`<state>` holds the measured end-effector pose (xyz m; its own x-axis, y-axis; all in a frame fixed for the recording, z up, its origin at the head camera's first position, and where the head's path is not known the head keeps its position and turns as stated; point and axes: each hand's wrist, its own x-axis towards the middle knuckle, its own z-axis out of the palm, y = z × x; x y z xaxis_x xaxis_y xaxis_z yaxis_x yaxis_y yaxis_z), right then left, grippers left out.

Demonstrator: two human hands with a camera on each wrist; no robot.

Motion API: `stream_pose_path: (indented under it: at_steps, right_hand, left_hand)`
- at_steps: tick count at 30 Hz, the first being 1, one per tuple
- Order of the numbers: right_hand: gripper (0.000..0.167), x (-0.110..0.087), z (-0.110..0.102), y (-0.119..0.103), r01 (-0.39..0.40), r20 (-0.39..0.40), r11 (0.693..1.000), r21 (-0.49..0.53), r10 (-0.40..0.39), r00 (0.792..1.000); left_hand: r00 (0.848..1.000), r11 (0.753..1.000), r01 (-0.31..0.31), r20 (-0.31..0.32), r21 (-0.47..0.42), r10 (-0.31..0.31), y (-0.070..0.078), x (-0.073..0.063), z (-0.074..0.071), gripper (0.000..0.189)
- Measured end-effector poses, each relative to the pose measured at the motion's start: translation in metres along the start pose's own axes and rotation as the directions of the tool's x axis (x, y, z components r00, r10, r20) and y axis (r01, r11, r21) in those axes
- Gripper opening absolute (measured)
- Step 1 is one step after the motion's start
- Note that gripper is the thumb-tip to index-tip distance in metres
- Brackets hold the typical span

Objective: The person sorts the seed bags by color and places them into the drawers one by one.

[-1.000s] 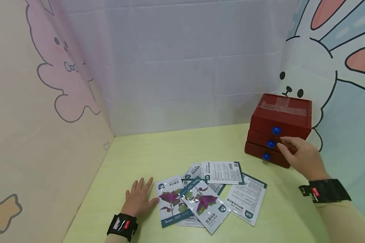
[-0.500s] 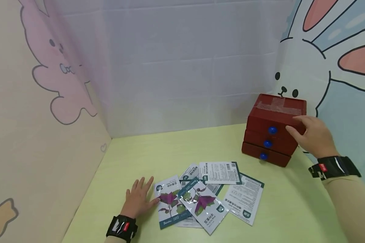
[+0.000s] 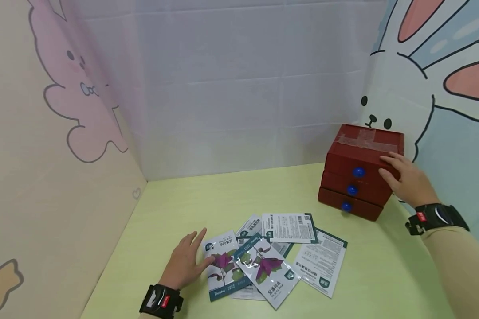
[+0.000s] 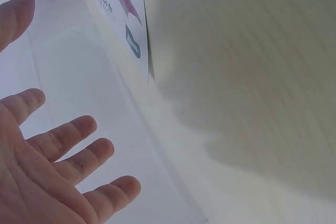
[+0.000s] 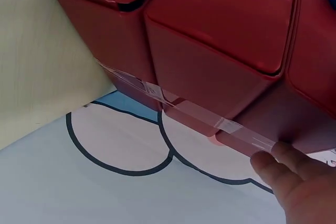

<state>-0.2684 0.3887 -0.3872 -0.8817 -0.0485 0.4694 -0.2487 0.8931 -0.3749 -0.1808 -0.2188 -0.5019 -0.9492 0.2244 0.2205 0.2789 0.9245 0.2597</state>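
Note:
A red drawer box (image 3: 343,161) with three stacked drawers stands at the back right, a blue knob (image 3: 359,172) on each front. At its upper right edge is my right hand (image 3: 414,180), fingers loosely extended, holding nothing. The right wrist view has two fingertips (image 5: 268,162) against the box's taped side. Several seed packets lie overlapping on the table; the top one (image 3: 277,288) shows a purple flower. My left hand (image 3: 182,265) hovers by the left packet (image 3: 222,244), its thumb overlapping that packet's edge. In the left wrist view its fingers are spread, with nothing in the palm.
The pale yellow table (image 3: 183,199) meets a white cloth (image 3: 211,110) at the back. Cartoon-printed walls rise on both sides, the right one (image 3: 455,146) close beside the drawer box. Clear tape (image 3: 365,141) crosses the box top.
My right hand has gone from before the drawer knobs up and right to the box's upper right edge. The left hand has lifted slightly and shifted toward the packets, which lie as before.

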Motion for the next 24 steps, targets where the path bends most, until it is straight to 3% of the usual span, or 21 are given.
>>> stream_pose_path:
  at_steps: [14,24]
  right_hand:
    - [0.050,-0.003,0.006,-0.004,0.001,-0.030,1.000,-0.013,-0.001,1.000]
    - [0.048,0.006,0.008,-0.025,0.018,0.003,1.000,-0.016,-0.018,1.000]
  left_hand:
    - [0.998,0.999,-0.038,-0.058,0.003,0.038,0.000,0.004,-0.009,0.088]
    - [0.994,0.998,-0.066,-0.090,0.011,0.067,0.004,0.011,-0.018,0.088]
